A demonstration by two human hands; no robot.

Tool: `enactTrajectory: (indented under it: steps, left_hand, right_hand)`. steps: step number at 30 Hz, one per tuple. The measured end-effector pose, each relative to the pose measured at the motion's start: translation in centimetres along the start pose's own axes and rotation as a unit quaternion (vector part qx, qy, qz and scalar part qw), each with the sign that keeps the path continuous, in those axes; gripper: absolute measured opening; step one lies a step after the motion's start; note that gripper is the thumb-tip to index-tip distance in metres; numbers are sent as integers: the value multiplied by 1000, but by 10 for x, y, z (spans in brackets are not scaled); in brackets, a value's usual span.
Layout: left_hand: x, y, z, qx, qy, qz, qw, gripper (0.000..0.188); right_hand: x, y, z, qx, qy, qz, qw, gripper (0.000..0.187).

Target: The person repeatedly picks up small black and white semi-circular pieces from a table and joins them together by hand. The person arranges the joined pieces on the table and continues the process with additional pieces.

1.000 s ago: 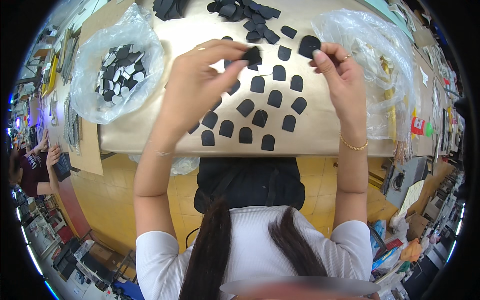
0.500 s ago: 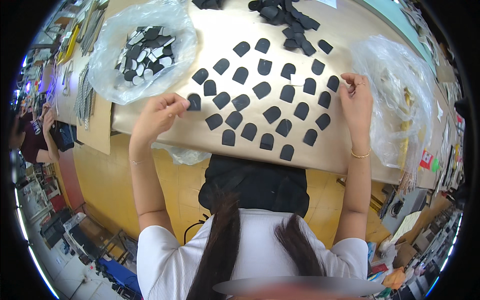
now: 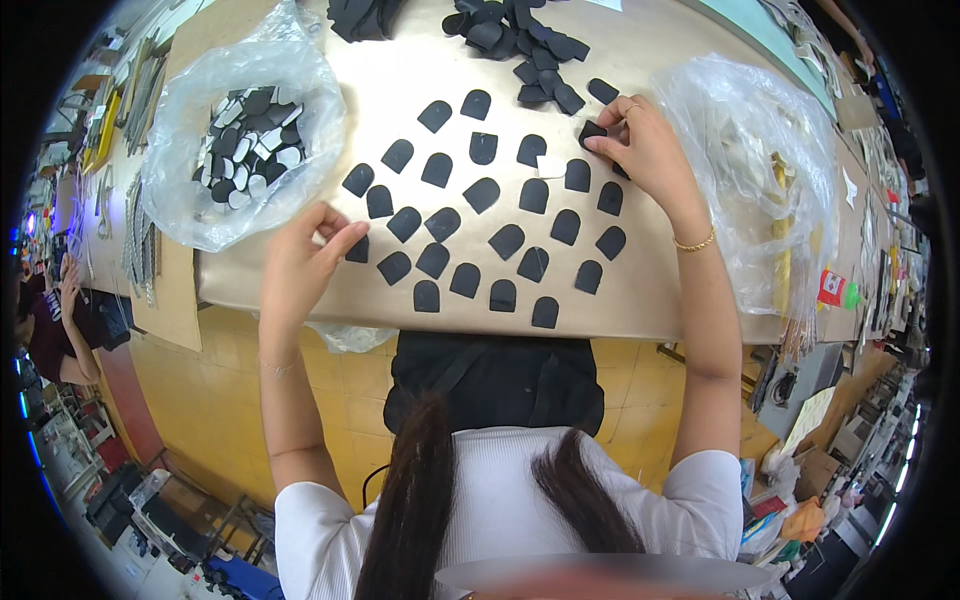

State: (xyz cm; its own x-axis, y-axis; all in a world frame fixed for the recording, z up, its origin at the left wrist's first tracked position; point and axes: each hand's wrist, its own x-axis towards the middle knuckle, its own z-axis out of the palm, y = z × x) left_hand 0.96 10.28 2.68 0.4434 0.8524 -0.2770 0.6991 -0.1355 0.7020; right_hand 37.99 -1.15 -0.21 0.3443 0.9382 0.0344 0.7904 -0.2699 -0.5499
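Observation:
Many flat black arch-shaped pieces (image 3: 481, 195) lie spread over the brown-covered table, each apart from its neighbours. At the upper right of the spread, my right hand (image 3: 645, 145) pinches one black arch-shaped piece (image 3: 591, 132) between thumb and fingers. Another piece is partly hidden beneath that hand. My left hand (image 3: 308, 255) is at the left edge of the spread, its index finger curled and apart from the thumb. The thumb tip rests against a partly covered black piece (image 3: 358, 250). A small white scrap (image 3: 550, 167) overlaps one piece.
A clear plastic bag (image 3: 325, 130) of black-and-white pieces stands at the left. Heaps of black pieces (image 3: 545, 60) lie at the back. Another clear bag (image 3: 745, 190) is at the right, beside a red-and-green container (image 3: 838, 290). A person (image 3: 65, 330) is at far left.
My right hand has moved left and up from the right edge of the spread and now pinches a piece. My left hand stays by the leftmost piece, its fingers more apart. The whole view has shifted.

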Motion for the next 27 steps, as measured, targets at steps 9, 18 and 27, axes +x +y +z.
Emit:
enactTrajectory:
  steps: [9, 18, 27]
  left_hand:
    - [68, 74, 74, 42, -67, 280, 957, 19]
    - [91, 111, 129, 133, -131, 318, 930, 22]
    - [100, 118, 116, 36, -165, 229, 959, 26]
  right_hand:
    - [-2, 1, 8, -35, 158, -98, 982, 10]
    - [5, 15, -2, -58, 140, -120, 981, 17]
    - [47, 22, -7, 10, 16, 33, 999, 30]
